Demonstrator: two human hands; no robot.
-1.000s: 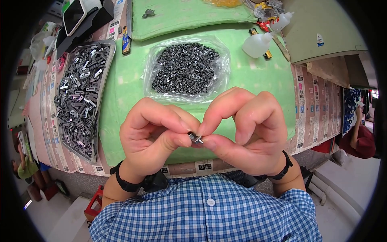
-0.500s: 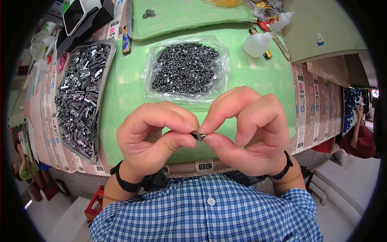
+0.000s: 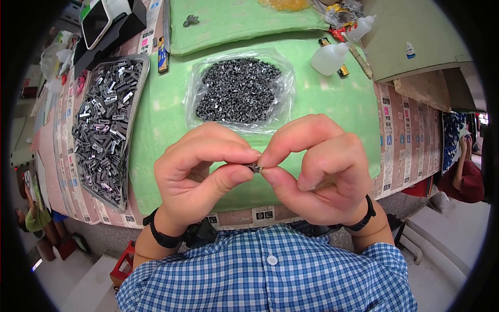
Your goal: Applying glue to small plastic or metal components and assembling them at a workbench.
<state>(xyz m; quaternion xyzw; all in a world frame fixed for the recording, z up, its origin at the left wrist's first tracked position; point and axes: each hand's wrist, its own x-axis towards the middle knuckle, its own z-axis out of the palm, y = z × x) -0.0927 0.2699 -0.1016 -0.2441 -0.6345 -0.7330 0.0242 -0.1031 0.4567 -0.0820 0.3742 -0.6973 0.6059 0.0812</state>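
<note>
Both hands meet chest-high over the near edge of the worktop [image 3: 332,104]. Left hand [image 3: 200,171] is closed to a pinch, thumb and forefinger tips clamped on a small dark part [image 3: 254,167]; right hand [image 3: 317,171] is pinched on the same part from the other side, fingertips touching the left's. I only see a sliver of the part between the tips, so I can't tell whether it's one piece or two being mated. My read: this is the fit-or-press step on a single piece, mid-squeeze, not picking and not dropping off. Next move, as I judge it, calls for steady opposing pressure with the tips aligned, then a clean release; a piece that small could slip out and fall toward the lap. Beyond the hands, a clear bag [image 3: 239,91] of the same small dark parts lies open on the green mat [image 3: 156,135], well apart from the fingers. To the left, a metal tray [image 3: 104,130] is heaped with longer grey pieces. Far right corner has white squeeze bottles [image 3: 330,57]. A dark box [image 3: 112,23] sits at upper left.
</note>
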